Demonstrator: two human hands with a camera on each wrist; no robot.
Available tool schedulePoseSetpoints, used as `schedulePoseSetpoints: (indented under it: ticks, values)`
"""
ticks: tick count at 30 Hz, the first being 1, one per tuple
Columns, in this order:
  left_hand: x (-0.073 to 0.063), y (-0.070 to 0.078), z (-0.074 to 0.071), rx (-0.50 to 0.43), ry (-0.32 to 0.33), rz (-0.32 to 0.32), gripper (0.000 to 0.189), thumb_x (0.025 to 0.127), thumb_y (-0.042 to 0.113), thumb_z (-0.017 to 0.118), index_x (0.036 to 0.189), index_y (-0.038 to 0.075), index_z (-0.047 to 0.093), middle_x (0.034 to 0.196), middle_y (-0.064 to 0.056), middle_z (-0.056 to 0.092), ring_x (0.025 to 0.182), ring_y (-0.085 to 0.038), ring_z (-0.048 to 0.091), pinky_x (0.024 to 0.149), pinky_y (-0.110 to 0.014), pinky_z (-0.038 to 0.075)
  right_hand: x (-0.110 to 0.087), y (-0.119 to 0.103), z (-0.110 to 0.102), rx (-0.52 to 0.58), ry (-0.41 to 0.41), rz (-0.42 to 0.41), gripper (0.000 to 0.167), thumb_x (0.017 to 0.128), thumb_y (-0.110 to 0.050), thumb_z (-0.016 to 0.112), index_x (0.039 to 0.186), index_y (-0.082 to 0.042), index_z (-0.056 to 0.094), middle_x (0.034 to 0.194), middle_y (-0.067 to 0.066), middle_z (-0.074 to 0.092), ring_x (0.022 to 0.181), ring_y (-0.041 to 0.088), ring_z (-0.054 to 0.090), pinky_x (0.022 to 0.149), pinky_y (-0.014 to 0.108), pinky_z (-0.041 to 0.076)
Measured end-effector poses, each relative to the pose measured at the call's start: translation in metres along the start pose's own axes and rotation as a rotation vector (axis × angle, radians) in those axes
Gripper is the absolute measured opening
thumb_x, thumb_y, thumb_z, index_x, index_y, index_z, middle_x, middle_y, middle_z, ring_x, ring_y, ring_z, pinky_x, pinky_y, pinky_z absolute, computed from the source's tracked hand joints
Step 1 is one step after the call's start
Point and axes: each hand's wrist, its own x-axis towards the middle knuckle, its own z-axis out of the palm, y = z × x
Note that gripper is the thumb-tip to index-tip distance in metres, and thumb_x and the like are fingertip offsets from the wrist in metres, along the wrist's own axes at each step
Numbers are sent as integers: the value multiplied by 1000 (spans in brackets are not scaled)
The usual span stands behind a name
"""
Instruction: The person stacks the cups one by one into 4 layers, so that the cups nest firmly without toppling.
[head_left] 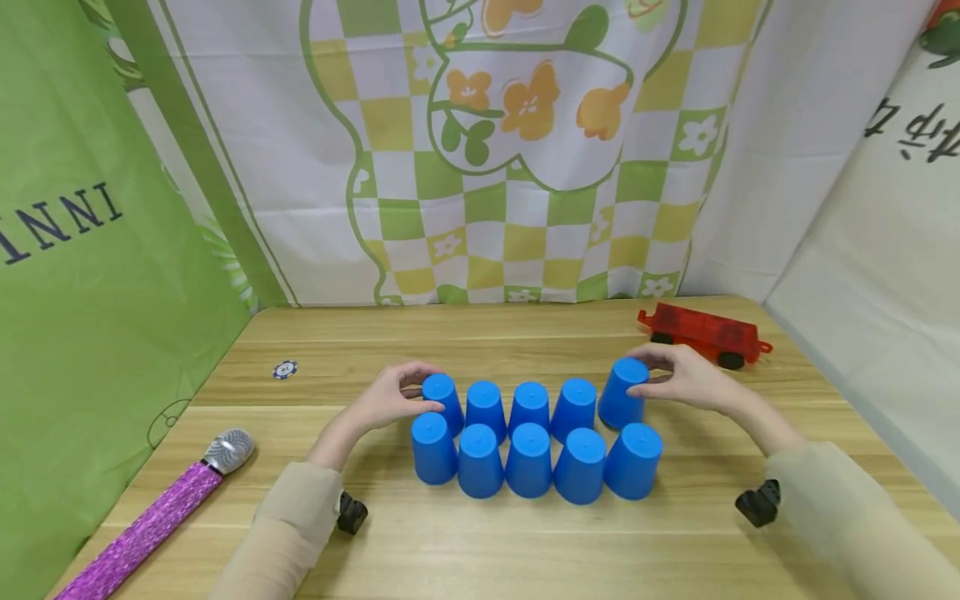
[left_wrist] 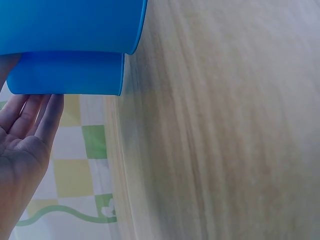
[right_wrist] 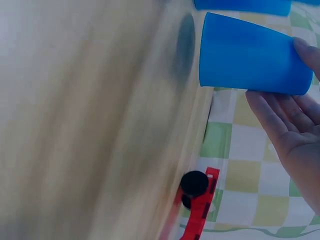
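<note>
Blue cups stand upside down in two rows on the wooden table. My left hand holds the leftmost back-row cup between thumb and fingers; in the left wrist view its fingers touch that cup's side, and a nearer front-row cup partly covers it. At the other end of the back row, my right hand pinches the rightmost cup. The right wrist view shows this cup tilted, its rim slightly off the table, with a shadow beside it. Front-row cups stand just nearer to me.
Behind my right hand is a red toy wagon with black wheels. A microphone with a glittery pink handle lies at the left, and a poker chip lies farther back. A patterned curtain hangs behind the table.
</note>
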Motion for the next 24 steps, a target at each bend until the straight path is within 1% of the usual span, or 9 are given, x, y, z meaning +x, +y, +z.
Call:
schedulePoseSetpoints:
  ticks: [4,7,10,16,20,24]
  values:
    - [0,-1,0,-7,-2,-8,52,80,20,76,124,4,55,124,-16,59,119,-35,55,103,-50,43,11,-1,-9,-63,10,15,46,84,-23,72,121,0,58,111,14,66,103,25,62,87,44,54]
    - [0,-2,0,-5,-1,-12,52,80,21,76,124,4,55,124,-16,59,119,-35,55,103,-50,43,21,-2,-13,-75,6,15,47,84,-24,71,122,1,57,112,16,65,105,32,61,89,49,52]
    - [0,-1,1,-4,0,-12,52,80,22,76,124,4,55,123,-15,59,118,-35,55,103,-50,43,33,0,-13,-81,-1,26,49,84,-25,71,122,2,56,113,18,64,106,34,61,88,49,53]
    - [1,-2,-3,6,-3,-7,50,80,21,75,123,4,56,121,-15,61,116,-33,57,102,-49,45,54,1,-9,-115,-10,52,52,84,-29,71,123,2,56,116,20,63,110,36,59,93,53,48]
    - [1,-2,-10,6,16,-16,48,81,18,75,122,5,56,119,-14,62,114,-32,58,101,-48,46,65,1,-7,-90,-26,74,54,84,-31,71,124,1,55,119,21,62,111,37,57,95,54,47]
    - [2,-2,-20,11,42,-22,48,80,18,75,122,4,56,119,-15,62,115,-33,57,101,-49,46,74,1,-4,-72,-44,99,54,84,-30,71,125,0,54,120,19,61,112,35,57,92,50,49]
